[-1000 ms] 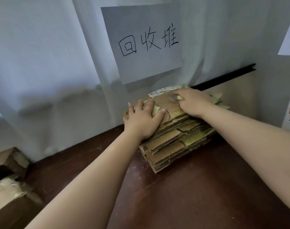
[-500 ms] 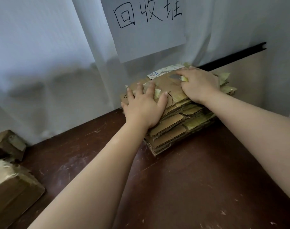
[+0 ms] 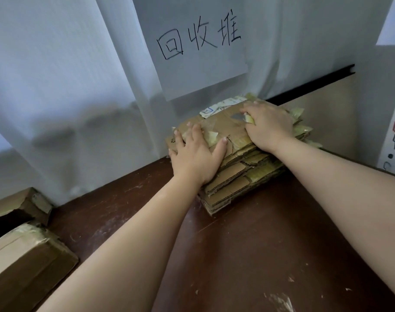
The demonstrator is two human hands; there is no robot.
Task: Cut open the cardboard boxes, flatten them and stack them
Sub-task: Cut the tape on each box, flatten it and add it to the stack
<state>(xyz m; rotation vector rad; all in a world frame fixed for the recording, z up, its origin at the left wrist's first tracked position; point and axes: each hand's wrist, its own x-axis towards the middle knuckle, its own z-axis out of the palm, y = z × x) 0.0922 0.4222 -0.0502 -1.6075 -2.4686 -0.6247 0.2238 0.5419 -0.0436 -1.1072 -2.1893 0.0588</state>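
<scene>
Boxes (image 3: 23, 262) sit at the far left of the table (image 3: 248, 255), one taped and whole, another behind it against the curtain (image 3: 57, 86); by the look of them they are not yet cut open, so you have more work waiting there.

Moving right, your left hand (image 3: 195, 158) lies flat on the near left corner of the stack (image 3: 234, 174), fingers straight and slightly spread, palm bearing down on the top sheet. The stack itself sits at the back of the table, close under the paper sign (image 3: 201, 46) on the curtain, many flattened sheets deep, with yellowed tape curling from several edges.

Your right hand (image 3: 268, 127) covers the far right part of the top sheet. Its fingers bend over a scrap of tape near a hole in the cardboard; whether they pinch that scrap or merely press on it, you cannot tell from here.

You appear to be at the stacking step, pressing the newest sheet down so it lies level with the rest. The layers are uneven at the near edge, so squaring them may be worthwhile before you let go. After that, the next move calls for you to lift both hands away and reach left for a box, and you will need a blade, which is not in view.
</scene>
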